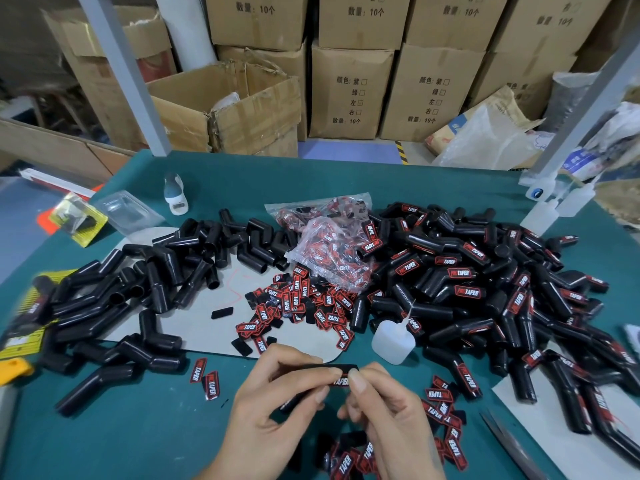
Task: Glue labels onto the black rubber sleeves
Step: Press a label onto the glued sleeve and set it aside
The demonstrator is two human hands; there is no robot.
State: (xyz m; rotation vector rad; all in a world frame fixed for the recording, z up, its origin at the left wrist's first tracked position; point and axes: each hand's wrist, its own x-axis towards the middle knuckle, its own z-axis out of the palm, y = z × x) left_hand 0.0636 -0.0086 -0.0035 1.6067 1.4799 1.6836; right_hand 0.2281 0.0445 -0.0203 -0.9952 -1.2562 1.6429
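Note:
Both my hands hold one black rubber sleeve [311, 370] low in the middle of the view, above the green table [145, 441]. My left hand [273, 403] grips its left part with fingers curled over it. With thumb and fingers my right hand [377, 400] pinches its right end, where a red and black label [341, 381] reading TAPER sits. A clear glue bottle [393, 342] with a thin nozzle stands just beyond my right hand. Loose labels [301, 306] lie scattered in the middle.
Unlabelled black sleeves [138, 299] are piled at the left, labelled ones [485, 282] at the right. A plastic bag of labels [329, 251] lies between them. More squeeze bottles [561, 206] stand far right. Tweezers [509, 441] lie at the lower right. Cardboard boxes [349, 91] stand behind the table.

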